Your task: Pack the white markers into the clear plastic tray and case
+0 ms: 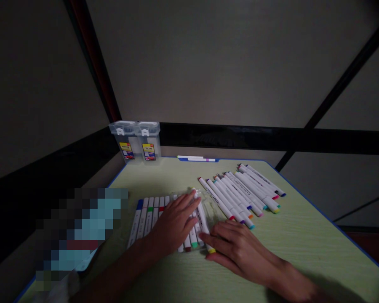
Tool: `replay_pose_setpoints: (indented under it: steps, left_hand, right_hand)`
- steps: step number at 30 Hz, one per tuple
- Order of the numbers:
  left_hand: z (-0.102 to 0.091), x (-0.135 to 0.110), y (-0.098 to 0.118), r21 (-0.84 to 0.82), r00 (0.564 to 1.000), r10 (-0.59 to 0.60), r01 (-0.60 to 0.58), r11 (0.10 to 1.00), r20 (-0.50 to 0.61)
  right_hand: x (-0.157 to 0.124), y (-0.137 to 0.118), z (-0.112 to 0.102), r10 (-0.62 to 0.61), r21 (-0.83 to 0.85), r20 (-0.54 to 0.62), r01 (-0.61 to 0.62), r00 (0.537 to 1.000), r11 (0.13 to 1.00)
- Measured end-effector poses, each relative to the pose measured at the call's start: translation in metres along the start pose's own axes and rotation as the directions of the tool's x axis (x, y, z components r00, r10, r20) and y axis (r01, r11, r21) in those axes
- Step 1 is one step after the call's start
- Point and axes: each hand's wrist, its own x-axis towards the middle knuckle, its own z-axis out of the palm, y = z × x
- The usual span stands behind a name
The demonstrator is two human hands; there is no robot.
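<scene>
My left hand (173,223) lies flat, fingers spread, on a row of white markers (148,219) with coloured caps, packed side by side in what looks like a clear tray. My right hand (240,248) rests on the table just right of that row, fingers stretched toward a yellow-tipped marker (205,229) at the row's right end, fingertips touching it. A second group of several loose white markers (240,193) lies fanned out to the right, beyond my right hand.
Two clear plastic boxes (135,141) with yellow labels stand at the far left of the light green table (303,235). One single marker (196,158) lies along the far edge. A blurred patch sits at the left edge. Dark walls surround the table.
</scene>
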Motion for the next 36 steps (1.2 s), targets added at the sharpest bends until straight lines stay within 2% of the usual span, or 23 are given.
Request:
replay_pose_setpoints:
  steps: [19, 27, 36]
  left_hand:
    - [0.0039, 0.0009, -0.0027, 0.011, 0.999, 0.018, -0.017, 1.0, -0.034]
    - [0.0052, -0.0008, -0.0032, 0.07, 0.998, 0.038, -0.035, 0.997, -0.041]
    - [-0.0024, -0.0022, 0.0011, 0.106, 0.999, 0.033, -0.029, 0.994, -0.033]
  right_hand:
    - [-0.0015, 0.0, 0.0013, 0.028, -0.017, -0.005, -0.029, 1.0, 0.999]
    - [-0.0014, 0.0006, 0.0008, 0.056, 0.013, 0.022, -0.056, 0.998, 0.998]
    - [-0.0017, 0.0007, 0.0023, 0.044, 0.03, 0.01, -0.044, 0.999, 0.999]
